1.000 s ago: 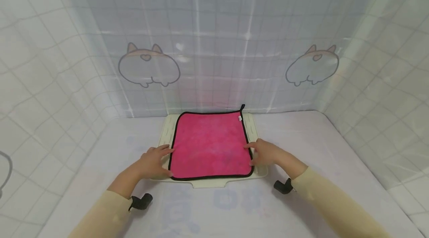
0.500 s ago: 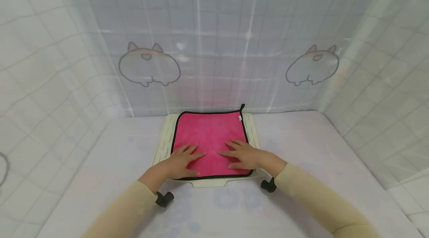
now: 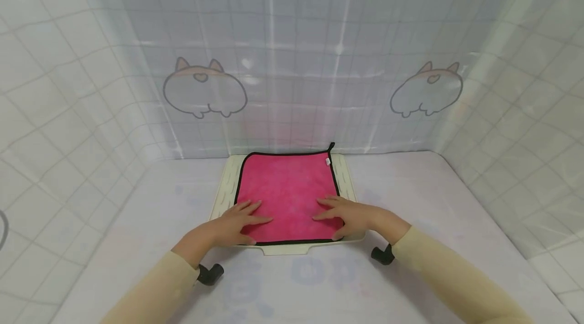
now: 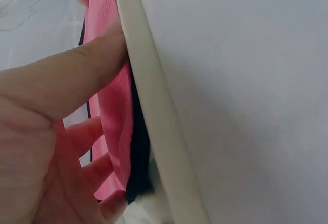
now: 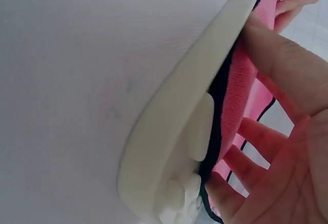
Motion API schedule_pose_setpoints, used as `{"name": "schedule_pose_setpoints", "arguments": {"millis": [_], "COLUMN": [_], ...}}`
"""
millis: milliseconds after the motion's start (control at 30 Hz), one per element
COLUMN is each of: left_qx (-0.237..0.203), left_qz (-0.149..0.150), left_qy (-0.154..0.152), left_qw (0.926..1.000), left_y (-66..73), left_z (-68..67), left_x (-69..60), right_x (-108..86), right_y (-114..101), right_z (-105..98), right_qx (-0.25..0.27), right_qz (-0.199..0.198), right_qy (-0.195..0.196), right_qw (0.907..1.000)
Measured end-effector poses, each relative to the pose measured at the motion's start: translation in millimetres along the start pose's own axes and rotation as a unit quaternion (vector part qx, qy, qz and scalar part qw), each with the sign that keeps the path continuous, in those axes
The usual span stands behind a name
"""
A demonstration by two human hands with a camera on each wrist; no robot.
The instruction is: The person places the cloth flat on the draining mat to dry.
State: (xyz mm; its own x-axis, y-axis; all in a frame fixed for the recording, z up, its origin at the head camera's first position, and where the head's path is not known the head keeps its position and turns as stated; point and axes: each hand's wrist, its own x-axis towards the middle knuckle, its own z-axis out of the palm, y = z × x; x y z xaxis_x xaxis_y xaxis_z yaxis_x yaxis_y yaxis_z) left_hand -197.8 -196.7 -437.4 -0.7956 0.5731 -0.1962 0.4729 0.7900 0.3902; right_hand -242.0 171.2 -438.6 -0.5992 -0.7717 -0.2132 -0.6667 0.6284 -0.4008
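Note:
A pink towel with black edging lies flat on a cream plastic tray. At its far right corner are a black hanging loop and a small white tag. My left hand rests on the towel's near left part, fingers spread. Opposite it, my right hand touches the near right part, its fingers also spread. In the left wrist view, the thumb meets the towel beside the tray's rim. The right wrist view shows that thumb at the black edging.
The tray sits on a pale cloth-covered surface against a grid-patterned back wall with cartoon animal drawings. Similar walls rise at the left and right. Small black fittings hang below both wrists.
Both hands moved from the towel's side edges inward onto it, then drew partly back outward. The towel and tray have stayed in place.

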Motion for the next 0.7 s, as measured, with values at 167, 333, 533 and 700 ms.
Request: {"name": "schedule_pose_setpoints", "arguments": {"millis": [167, 333, 533, 700], "left_qx": [-0.009, -0.021, -0.051, -0.031], "left_qz": [0.011, 0.012, 0.005, -0.012], "left_qy": [0.010, 0.026, 0.081, 0.126], "left_qw": [0.9999, 0.9994, 0.9953, 0.9915], "left_y": [-11.3, -23.2, -26.0, -19.9], "left_z": [-2.7, -11.1, -38.8, -58.4], "left_x": [-4.5, -9.6, -1.6, 21.3], "right_x": [-5.2, -4.9, 8.8, 28.6], "right_y": [1.7, 8.2, 13.3, 18.4], "right_z": [-3.2, -13.3, -42.9, -64.3], "right_qx": [0.008, 0.023, 0.008, -0.008], "right_qz": [-0.004, -0.006, -0.003, 0.004], "right_qy": [0.004, 0.024, 0.076, 0.122], "right_qw": [1.0000, 0.9994, 0.9971, 0.9924]}}
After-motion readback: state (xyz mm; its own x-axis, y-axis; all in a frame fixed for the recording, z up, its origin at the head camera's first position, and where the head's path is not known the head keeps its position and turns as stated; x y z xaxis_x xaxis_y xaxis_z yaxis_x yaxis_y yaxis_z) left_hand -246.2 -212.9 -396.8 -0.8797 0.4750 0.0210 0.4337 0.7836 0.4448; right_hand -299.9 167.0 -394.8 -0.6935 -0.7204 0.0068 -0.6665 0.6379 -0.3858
